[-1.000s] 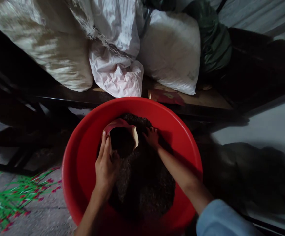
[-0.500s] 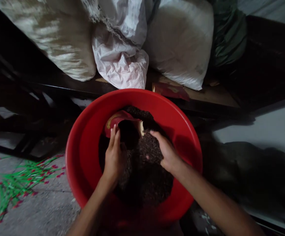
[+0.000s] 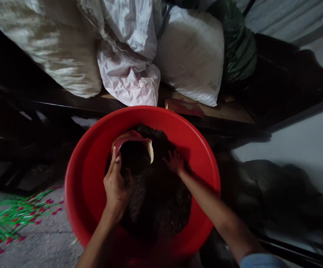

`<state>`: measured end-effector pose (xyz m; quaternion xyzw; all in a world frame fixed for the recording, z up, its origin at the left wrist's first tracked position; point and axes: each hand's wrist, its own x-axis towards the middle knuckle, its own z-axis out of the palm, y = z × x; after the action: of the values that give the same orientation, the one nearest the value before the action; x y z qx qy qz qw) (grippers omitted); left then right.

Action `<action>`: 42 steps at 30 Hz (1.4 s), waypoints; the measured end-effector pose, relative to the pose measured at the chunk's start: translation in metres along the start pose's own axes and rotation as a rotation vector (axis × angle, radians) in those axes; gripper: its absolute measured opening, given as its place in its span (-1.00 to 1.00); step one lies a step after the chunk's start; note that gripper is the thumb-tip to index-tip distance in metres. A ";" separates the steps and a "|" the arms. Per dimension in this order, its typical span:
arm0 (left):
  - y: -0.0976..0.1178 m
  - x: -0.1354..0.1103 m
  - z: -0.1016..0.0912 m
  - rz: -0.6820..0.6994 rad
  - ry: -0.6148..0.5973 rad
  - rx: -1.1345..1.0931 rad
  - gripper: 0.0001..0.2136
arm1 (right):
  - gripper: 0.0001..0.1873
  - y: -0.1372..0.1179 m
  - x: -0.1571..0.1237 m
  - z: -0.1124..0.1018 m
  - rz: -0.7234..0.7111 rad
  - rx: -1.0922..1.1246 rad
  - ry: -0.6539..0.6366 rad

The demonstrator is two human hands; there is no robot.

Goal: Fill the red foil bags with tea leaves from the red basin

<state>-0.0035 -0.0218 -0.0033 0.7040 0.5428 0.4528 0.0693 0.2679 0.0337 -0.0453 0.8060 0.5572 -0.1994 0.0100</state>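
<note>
Here, a dark red paper bag lies on its side within a round, bright red basin, its mouth gaping towards me. The bag's skin is creased and its torn-looking rim curls, showing a pale cream lining; its inside is dark. My left hand holds the bag's left edge, straight fingers along the rim and thumb in shadow near the mouth. My right hand is open, fingers spread, over dark brown, crumbly loose material beside the bag; I cannot tell how deep the fingertips go. The material is coarse and heaped, the basin smooth with a thick rounded lip. Behind it, a dark bench bears a wrinkled, pinkish-white plastic sack and a plump, off-white sack. Thin green stems with magenta tips lie on rough grey floor.
</note>
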 end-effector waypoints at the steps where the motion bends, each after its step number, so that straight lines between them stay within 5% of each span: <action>1: 0.001 0.002 -0.002 0.000 -0.001 -0.001 -0.27 | -0.32 -0.006 -0.004 0.016 -0.003 0.015 -0.036; 4: 0.000 0.004 -0.005 0.021 0.011 -0.002 -0.25 | -0.38 -0.015 -0.021 0.043 0.008 0.104 -0.097; 7: -0.005 0.005 -0.004 0.056 0.014 -0.009 -0.25 | -0.57 -0.009 -0.043 0.039 0.009 0.247 -0.175; 10: -0.005 0.003 0.001 0.068 -0.040 -0.032 -0.23 | -0.58 -0.009 -0.068 0.011 -0.005 0.433 -0.233; 14: 0.001 -0.001 0.007 0.089 -0.113 -0.099 -0.20 | -0.38 -0.037 -0.092 -0.044 0.031 1.060 -0.334; 16: 0.003 -0.002 0.008 0.075 -0.090 -0.109 -0.20 | -0.38 -0.053 -0.092 -0.066 -0.032 1.251 -0.245; 20: 0.004 -0.003 0.009 0.033 -0.089 -0.085 -0.23 | -0.35 -0.067 -0.071 -0.075 -0.196 0.817 0.179; 23: 0.005 0.001 0.006 -0.014 -0.118 -0.028 -0.26 | -0.66 -0.075 -0.045 -0.068 -0.348 0.432 0.115; 26: 0.008 0.020 -0.014 -0.090 -0.151 0.039 -0.27 | -0.60 -0.087 -0.029 -0.073 -0.410 0.257 0.182; 30: 0.005 0.057 -0.056 0.007 -0.041 0.079 -0.50 | -0.57 -0.097 -0.036 -0.091 -0.391 0.455 0.333; 33: -0.007 0.070 -0.073 0.020 -0.202 0.212 -0.68 | -0.55 -0.101 -0.047 -0.094 -0.379 0.498 0.138; 37: -0.015 0.057 -0.069 0.015 -0.474 0.348 -0.70 | -0.55 -0.107 -0.046 -0.083 -0.396 0.640 -0.013; 42: 0.010 0.035 -0.061 -0.020 -0.561 0.553 -0.47 | -0.59 -0.110 -0.028 -0.071 -0.274 1.045 -0.130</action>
<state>-0.0396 -0.0213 0.0578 0.7871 0.6112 0.0786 0.0273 0.1822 0.0673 0.0520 0.6099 0.4820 -0.4985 -0.3836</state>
